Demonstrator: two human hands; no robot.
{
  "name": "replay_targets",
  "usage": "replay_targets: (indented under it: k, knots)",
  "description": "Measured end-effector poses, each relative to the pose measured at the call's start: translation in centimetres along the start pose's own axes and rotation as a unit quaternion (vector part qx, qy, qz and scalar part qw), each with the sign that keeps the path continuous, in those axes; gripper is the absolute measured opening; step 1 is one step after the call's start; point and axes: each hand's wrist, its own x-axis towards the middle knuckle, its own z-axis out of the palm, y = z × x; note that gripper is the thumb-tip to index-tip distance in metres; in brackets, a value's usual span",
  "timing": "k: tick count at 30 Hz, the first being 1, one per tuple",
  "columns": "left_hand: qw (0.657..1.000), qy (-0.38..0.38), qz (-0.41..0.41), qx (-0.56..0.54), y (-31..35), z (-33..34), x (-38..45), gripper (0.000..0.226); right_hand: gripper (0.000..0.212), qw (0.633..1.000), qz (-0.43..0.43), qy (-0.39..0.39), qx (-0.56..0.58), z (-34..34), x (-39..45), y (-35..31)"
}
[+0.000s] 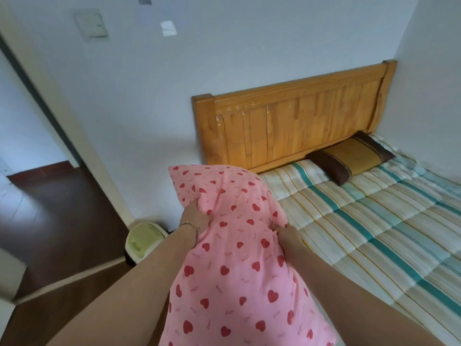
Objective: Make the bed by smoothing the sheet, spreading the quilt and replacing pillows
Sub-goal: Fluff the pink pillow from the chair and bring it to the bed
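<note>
A pink pillow (234, 258) with red hearts hangs in the air in front of me, beside the bed's left edge. My left hand (195, 214), with a bracelet at the wrist, grips its left side. My right hand (284, 236) pinches the fabric on its right side. The bed carries a striped sheet (374, 221) in cream, teal and yellow, lying flat. A brown and yellow pillow (350, 157) rests at the head of the bed against the wooden headboard (294, 126). No quilt is in view.
A small bin with a pale green lid (143, 240) stands on the floor by the wall, left of the bed. A doorway (45, 171) with dark wooden floor opens at the left. White walls close off the bed's head and far side.
</note>
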Motion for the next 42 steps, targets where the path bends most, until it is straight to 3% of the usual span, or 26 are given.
replay_targets:
  k: [8, 24, 32, 42]
  knots:
    - [0.995, -0.083, 0.049, 0.033, 4.1, 0.5, 11.4, 0.068, 0.040, 0.994, 0.025, 0.089, 0.061, 4.1, 5.9, -2.4]
    - [0.977, -0.175, 0.106, 0.054, 16.7, 11.9, 31.4, 0.073, 0.049, 0.978, 0.040, 0.184, 0.094, -0.1, 25.9, -13.4]
    - [0.952, -0.266, 0.124, 0.086, 20.5, 20.8, 38.2, 0.066, 0.036, 0.942, 0.097, 0.283, 0.152, -2.5, 31.9, -12.3]
    - [0.893, -0.381, 0.175, 0.166, 25.9, 32.2, 48.1, 0.057, 0.030, 0.883, 0.148, 0.379, 0.234, -3.5, 40.3, -13.0]
